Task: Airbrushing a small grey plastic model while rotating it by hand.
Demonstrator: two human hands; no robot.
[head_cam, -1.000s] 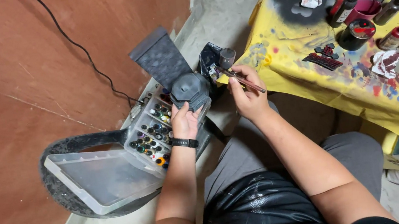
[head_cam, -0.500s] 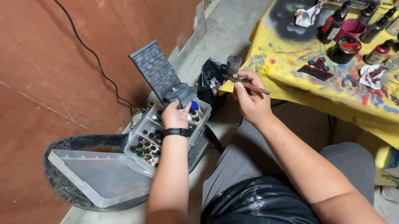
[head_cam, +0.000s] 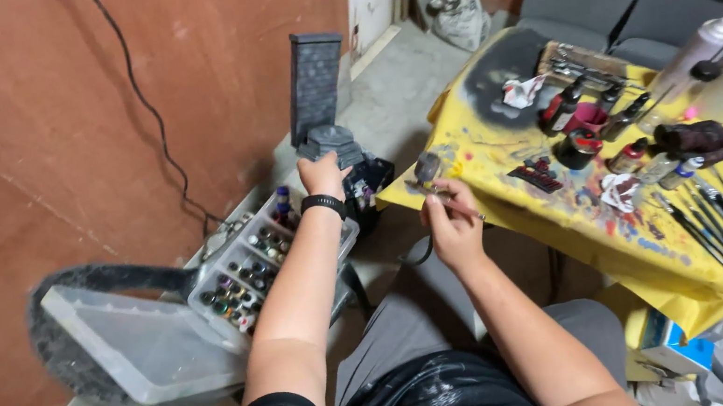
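Note:
My left hand (head_cam: 322, 175) reaches out over an open clear organiser box (head_cam: 259, 264) full of small paint bottles and grips a grey sculpted model piece (head_cam: 332, 141) just beyond it. A black band sits on that wrist. My right hand (head_cam: 449, 219) holds a thin paintbrush (head_cam: 441, 198) near the yellow table's corner, its tip next to a small dark rounded part (head_cam: 426, 166).
A yellow paint-stained cloth covers the table (head_cam: 658, 237), which carries brushes, bottles, rags, a dark phone and tools. The box's clear lid (head_cam: 131, 344) lies open on a dark round seat. A tall grey slab (head_cam: 314, 84) stands by the red wall, with a black cable.
The view has swung left and up. My left hand lifted from the paint box to the grey model piece; my right hand keeps the brush near the table corner.

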